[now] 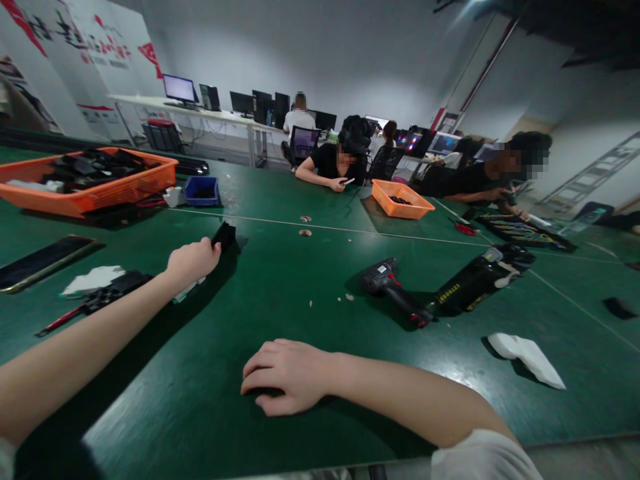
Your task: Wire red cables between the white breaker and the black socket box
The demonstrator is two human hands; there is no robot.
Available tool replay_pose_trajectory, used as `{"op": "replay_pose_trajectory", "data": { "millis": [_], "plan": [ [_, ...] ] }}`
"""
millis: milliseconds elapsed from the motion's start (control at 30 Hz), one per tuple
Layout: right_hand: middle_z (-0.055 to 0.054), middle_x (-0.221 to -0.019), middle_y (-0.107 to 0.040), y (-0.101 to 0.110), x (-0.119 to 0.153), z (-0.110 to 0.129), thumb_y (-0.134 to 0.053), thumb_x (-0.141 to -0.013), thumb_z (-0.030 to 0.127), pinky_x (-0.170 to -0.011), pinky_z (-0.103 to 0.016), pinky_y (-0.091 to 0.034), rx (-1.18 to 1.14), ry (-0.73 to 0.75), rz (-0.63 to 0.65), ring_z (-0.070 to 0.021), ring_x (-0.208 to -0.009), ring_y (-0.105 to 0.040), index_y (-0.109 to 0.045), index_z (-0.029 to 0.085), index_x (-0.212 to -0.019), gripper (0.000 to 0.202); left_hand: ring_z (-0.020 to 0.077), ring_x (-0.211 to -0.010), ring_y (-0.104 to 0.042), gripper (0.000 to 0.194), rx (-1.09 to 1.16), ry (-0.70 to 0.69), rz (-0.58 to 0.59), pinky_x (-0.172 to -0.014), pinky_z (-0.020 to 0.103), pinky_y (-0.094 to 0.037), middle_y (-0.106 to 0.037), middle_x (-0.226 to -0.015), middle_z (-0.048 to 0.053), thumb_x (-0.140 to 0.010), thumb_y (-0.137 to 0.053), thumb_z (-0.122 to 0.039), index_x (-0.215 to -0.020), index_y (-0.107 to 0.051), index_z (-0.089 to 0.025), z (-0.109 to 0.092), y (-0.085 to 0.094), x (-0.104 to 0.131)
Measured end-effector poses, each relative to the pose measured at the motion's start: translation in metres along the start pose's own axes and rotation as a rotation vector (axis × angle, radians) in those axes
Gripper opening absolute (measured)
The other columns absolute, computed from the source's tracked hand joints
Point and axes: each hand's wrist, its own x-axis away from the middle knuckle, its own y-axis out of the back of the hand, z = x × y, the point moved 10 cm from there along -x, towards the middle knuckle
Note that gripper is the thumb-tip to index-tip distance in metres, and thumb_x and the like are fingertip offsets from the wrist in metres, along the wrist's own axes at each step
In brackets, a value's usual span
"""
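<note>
My left hand (193, 261) reaches out over the green table with its fingers closed around a small black block-like part (225, 236). Most of that part is hidden in the grip, so its exact kind cannot be made out. My right hand (287, 377) rests palm down near the front of the table, fingers loosely curved and apart, holding nothing that I can see. Left of my left forearm lie black parts (117, 285) beside a red-handled tool (60, 321) and a piece of white paper (93, 280). A phone (45, 261) lies further left.
An orange basket (160, 175) of black parts and a blue bin (202, 192) stand at the back left. On the right are a power drill (395, 291), a black bottle (470, 283) and crumpled white tissue (527, 359). Two people sit across, near another orange basket (420, 208).
</note>
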Motion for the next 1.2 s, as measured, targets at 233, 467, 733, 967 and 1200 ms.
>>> {"op": "replay_pose_trajectory", "data": {
  "millis": [233,467,733,967,1200],
  "plan": [
    [-0.007,-0.125,-0.065,-0.003,0.001,-0.002,-0.05,-0.099,0.033,-0.096,-0.03,-0.045,0.024,-0.004,-0.007,-0.0179,-0.107,-0.056,-0.064,0.015,-0.119,0.03,0.0422,-0.094,-0.069,0.066,-0.033,0.005,-0.054,-0.08,0.055,-0.051,-0.071,-0.097,0.026,-0.097,-0.02,-0.058,-0.113,-0.063,-0.009,-0.002,0.002,-0.001],
    [-0.007,-0.125,-0.065,-0.002,0.002,-0.001,-0.051,-0.099,0.032,-0.097,-0.03,-0.045,0.015,-0.003,-0.013,-0.0183,-0.108,-0.057,-0.065,0.015,-0.118,0.029,0.0411,-0.101,-0.066,0.071,-0.078,-0.047,-0.11,-0.082,0.054,-0.052,-0.068,-0.106,0.026,-0.098,-0.02,-0.062,-0.114,-0.061,-0.007,-0.007,0.018,0.003],
    [-0.008,-0.126,-0.065,-0.001,0.002,-0.002,-0.052,-0.098,0.032,-0.097,-0.031,-0.045,-0.012,0.002,-0.019,-0.0187,-0.108,-0.057,-0.065,0.015,-0.118,0.029,0.0432,-0.123,-0.05,0.067,-0.166,-0.302,-0.282,-0.091,0.054,-0.05,-0.051,-0.133,0.025,-0.094,-0.042,-0.054,-0.144,-0.042,-0.01,-0.041,0.032,0.001],
    [-0.008,-0.124,-0.065,0.001,0.0,-0.004,-0.052,-0.099,0.032,-0.098,-0.029,-0.045,-0.036,-0.011,-0.016,-0.0177,-0.106,-0.058,-0.066,0.013,-0.117,0.029,0.0401,-0.108,-0.062,0.063,-0.043,-0.222,-0.179,-0.077,0.049,-0.056,-0.038,-0.146,0.024,-0.091,-0.043,-0.037,-0.149,-0.037,-0.016,-0.04,0.002,-0.011],
    [-0.009,-0.123,-0.065,0.001,-0.002,-0.006,-0.052,-0.099,0.03,-0.096,-0.029,-0.045,-0.051,-0.018,-0.016,-0.0179,-0.105,-0.057,-0.066,0.014,-0.116,0.028,0.0402,-0.114,-0.061,0.062,-0.018,-0.259,-0.205,-0.081,0.048,-0.057,-0.034,-0.15,0.023,-0.092,-0.041,-0.031,-0.151,-0.035,-0.016,-0.039,-0.001,-0.012]
  ]
}}
